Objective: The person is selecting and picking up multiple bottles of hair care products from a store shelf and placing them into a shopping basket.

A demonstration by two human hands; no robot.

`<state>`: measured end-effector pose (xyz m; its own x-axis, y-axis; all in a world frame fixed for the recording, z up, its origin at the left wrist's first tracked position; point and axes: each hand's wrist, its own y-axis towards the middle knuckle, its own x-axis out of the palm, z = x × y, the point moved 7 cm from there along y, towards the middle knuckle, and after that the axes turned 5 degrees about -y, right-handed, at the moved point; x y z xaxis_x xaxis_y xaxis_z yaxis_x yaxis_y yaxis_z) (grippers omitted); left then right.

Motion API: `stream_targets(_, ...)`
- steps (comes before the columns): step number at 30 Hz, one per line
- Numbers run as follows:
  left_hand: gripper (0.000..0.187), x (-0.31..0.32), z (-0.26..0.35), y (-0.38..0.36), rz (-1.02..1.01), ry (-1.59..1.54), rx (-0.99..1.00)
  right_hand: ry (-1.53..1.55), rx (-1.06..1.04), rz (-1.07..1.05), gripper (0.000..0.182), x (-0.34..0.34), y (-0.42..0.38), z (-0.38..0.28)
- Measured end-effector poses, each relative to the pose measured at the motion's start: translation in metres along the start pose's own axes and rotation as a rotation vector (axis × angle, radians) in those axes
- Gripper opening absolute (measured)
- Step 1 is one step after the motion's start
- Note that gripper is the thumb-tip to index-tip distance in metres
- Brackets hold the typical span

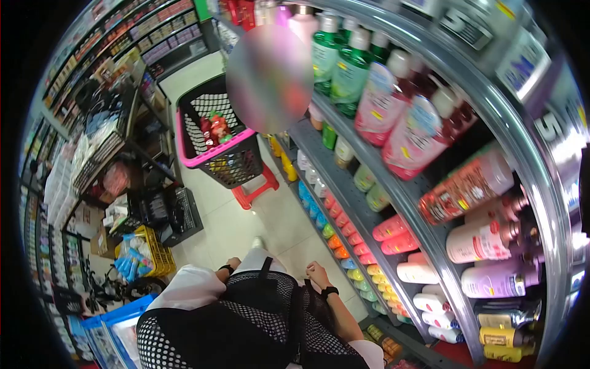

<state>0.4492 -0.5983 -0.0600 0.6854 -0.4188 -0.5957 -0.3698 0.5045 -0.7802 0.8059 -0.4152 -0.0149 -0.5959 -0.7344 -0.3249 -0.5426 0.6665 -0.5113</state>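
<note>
At the bottom centre, my right hand (pixel 318 275) hangs beside a black mesh bag (pixel 258 301) worn on my front; its fingers are curled, and what they hold, if anything, is hidden. My left hand (pixel 233 262) is on the other side of the bag, small and partly hidden by it and my sleeve. Both wrists carry a black band. Ahead on the floor, a black basket with a pink rim (pixel 230 142) holds red items (pixel 216 129) and rests on a red stool (pixel 255 188).
A shelf (pixel 393 166) runs along my right with green bottles (pixel 350 67), pink pump bottles (pixel 412 135) and several rows of smaller bottles. On my left are a loaded rack (pixel 104 147), a black crate (pixel 184 215) and a yellow basket (pixel 161 255). Tiled floor (pixel 224 224) lies between.
</note>
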Motion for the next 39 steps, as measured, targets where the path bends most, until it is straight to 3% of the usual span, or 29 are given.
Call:
stream_targets(7, 0.035, 0.026, -0.042, 0.039, -0.076, -0.066, 0.01, -0.195, 0.042, -0.072, 0.026, 0.028, 0.013, -0.011)
stream_targets(11, 0.035, 0.02, -0.07, 0.061, -0.123, -0.059, 0.015, -0.27, 0.075, 0.038, 0.027, 0.039, 0.027, -0.014)
stream_targets(14, 0.038, -0.029, -0.064, 0.049, -0.161, -0.194, 0.123, -0.224, 0.118, 0.02, 0.025, 0.064, 0.048, -0.04)
stream_targets(19, 0.038, -0.065, -0.13, 0.077, -0.073, -0.313, 0.147, -0.274, 0.073, -0.102, 0.025, 0.154, 0.085, -0.098)
stream_targets(23, 0.039, -0.069, -0.184, 0.083, 0.01, -0.377, 0.151, -0.186, -0.077, -0.106, 0.027, 0.194, 0.129, -0.158)
stream_targets(25, 0.039, -0.121, -0.241, 0.102, 0.1, -0.383, 0.146, -0.035, -0.313, 0.153, 0.019, 0.203, 0.172, -0.24)
stream_targets(27, 0.039, -0.102, -0.279, 0.106, 0.121, -0.352, 0.224, 0.022, -0.329, 0.247, 0.018, 0.205, 0.191, -0.285)
stream_targets(32, 0.042, -0.074, -0.333, 0.069, 0.194, -0.566, -0.017, 0.11, -0.373, 0.378, 0.016, 0.209, 0.22, -0.392)
stream_targets(35, 0.04, -0.067, -0.34, 0.057, 0.219, -0.737, -0.103, 0.029, -0.548, 0.319, 0.012, 0.197, 0.213, -0.467)
stream_targets(37, 0.037, -0.055, -0.348, 0.059, 0.152, -1.127, -0.258, -0.193, -0.748, 0.327, 0.011, 0.192, 0.209, -0.519)
stream_targets(39, 0.034, -0.048, -0.362, 0.087, 0.168, -1.079, -0.261, -0.214, -0.713, 0.315, 0.012, 0.178, 0.229, -0.545)
